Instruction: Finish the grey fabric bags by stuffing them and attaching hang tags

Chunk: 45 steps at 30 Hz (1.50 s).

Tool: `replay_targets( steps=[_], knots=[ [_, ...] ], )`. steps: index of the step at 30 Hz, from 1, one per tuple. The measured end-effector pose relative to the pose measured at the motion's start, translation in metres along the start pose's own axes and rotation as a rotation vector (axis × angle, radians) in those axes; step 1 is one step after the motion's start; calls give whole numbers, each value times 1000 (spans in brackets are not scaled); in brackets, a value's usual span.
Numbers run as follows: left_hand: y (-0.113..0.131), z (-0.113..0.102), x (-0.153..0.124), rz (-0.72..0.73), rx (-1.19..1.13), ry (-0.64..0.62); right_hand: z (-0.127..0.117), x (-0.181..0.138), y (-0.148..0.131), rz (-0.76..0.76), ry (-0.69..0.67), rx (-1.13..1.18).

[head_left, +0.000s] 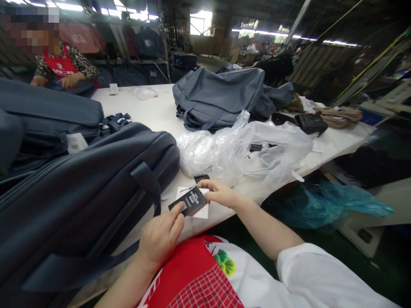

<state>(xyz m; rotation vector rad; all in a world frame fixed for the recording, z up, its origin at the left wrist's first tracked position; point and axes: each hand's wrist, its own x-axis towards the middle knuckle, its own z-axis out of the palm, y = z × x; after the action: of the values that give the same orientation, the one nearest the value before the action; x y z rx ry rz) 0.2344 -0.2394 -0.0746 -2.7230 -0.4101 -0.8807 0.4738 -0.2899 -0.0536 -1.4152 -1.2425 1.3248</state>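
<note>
Near the table's front edge, a black hang tag (189, 204) with white print is between my two hands. My left hand (162, 233) grips its lower left end, thumb and fingers closed on it. At the opposite end, my right hand (221, 194) has its fingers closed at the tag's upper right edge. A white card (202, 212) shows under the black tag, and a thin cord runs at its top. Just beyond lies another small black tag (201, 178). A dark blue bag (128, 171) with a strap loop fills the left side, next to my left hand.
Clear plastic bags (266, 145) holding tags lie beyond my right hand. Blue-grey bags (221, 94) are piled farther back on the white table (128, 100). A co-worker in a red apron (61, 66) is at the far left. Blue plastic (337, 205) hangs at right.
</note>
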Motion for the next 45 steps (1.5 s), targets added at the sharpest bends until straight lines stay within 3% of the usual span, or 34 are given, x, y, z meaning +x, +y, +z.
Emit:
replay_targets(
  steps=[6, 13, 16, 19, 21, 23, 26, 28, 32, 37, 40, 45],
  knots=[
    [4, 11, -3, 79, 69, -18, 8, 4, 4, -30, -110, 174],
    [2, 15, -13, 22, -95, -154, 6, 2, 8, -155, 12, -184],
    [5, 8, -9, -194, -296, -199, -1, 1, 7, -150, 25, -163],
    [11, -1, 4, -514, -374, -133, 4, -1, 3, -126, -30, -140],
    [13, -1, 14, -669, -420, -151, 14, -3, 0, -194, -116, -100],
    [13, 3, 22, -767, -592, -247, 26, -4, -1, -310, -158, -46],
    [11, 11, 27, -927, -922, -366, 36, -4, -1, -443, -41, -57],
    [10, 15, 26, -1037, -1067, -375, 34, -4, -2, -456, 81, -49],
    [9, 20, 24, -1026, -1172, -362, 24, -4, -7, -471, 270, 243],
    [8, 20, 24, -1053, -1224, -328, 18, -1, -7, -402, 338, 555],
    [8, 20, 25, -1020, -1213, -329, 17, 2, 1, -311, 354, 540],
    [7, 26, 22, -1020, -1211, -318, 30, 3, 19, -265, 181, 360]
  ],
)
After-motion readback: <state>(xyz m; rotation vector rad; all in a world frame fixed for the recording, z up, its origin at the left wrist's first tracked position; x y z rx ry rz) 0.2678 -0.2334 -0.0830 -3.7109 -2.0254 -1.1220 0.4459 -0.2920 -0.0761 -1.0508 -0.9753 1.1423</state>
